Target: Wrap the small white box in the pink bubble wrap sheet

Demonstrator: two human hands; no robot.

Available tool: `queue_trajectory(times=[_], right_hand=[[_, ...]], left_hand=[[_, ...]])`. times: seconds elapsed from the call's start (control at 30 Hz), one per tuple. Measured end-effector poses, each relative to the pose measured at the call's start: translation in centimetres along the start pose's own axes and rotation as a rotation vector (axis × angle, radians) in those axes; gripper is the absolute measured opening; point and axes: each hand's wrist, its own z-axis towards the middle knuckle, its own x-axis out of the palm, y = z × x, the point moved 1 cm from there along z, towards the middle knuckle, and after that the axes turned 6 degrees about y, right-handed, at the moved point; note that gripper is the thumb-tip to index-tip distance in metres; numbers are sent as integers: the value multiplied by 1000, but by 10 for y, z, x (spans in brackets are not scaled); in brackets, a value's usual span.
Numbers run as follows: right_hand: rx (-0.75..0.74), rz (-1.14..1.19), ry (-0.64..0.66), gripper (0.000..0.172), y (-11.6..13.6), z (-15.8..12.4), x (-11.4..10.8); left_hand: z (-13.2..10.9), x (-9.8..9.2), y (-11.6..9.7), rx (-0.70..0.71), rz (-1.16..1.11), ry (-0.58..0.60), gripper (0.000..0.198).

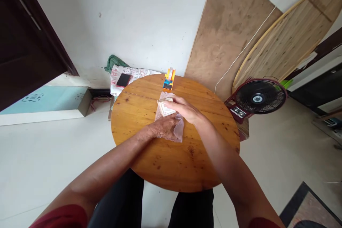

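Observation:
A small white box (167, 109) is in my right hand (186, 109), whose thumb and fingers close round it from the right. Below the box lies a sheet of clear bubble wrap (179, 134) on the round wooden table (144, 156). My left hand (167, 127) is on the near part of the wrap, just under the box, its fingers curled at the wrap's right side. Those fingertips are partly hidden by the film and cannot be made out fully.
An orange and blue tape dispenser (169, 79) stands near the table's far edge. At the far left, a phone (123, 80) lies on a printed white sack (139, 73). A dark red fan (258, 97) stands to the right, before a leaning wooden tabletop (288, 39).

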Motion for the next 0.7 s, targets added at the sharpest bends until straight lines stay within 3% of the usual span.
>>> queue_trajectory(times=[0.1, 0.17, 0.3, 0.47, 0.53, 0.6, 0.7], right_hand=[[308, 16, -51, 34, -29, 30, 2], [410, -34, -80, 32, -40, 34, -7], [438, -55, -129, 29, -40, 19, -32], [456, 89, -128, 35, -46, -5, -51], [432, 142, -135, 35, -53, -14, -56], [402, 142, -134, 34, -59, -21, -60], [377, -14, -132, 29, -64, -29, -59]], left_hand=[[2, 3, 3, 30, 46, 40, 79], [4, 5, 6, 31, 54, 75, 87], [5, 8, 8, 5, 51, 117, 84], [4, 4, 9, 23, -53, 99, 80], [4, -1, 13, 29, -156, 115, 66], [5, -7, 19, 3, -301, 79, 43], [7, -11, 29, -79, -439, -72, 39]])
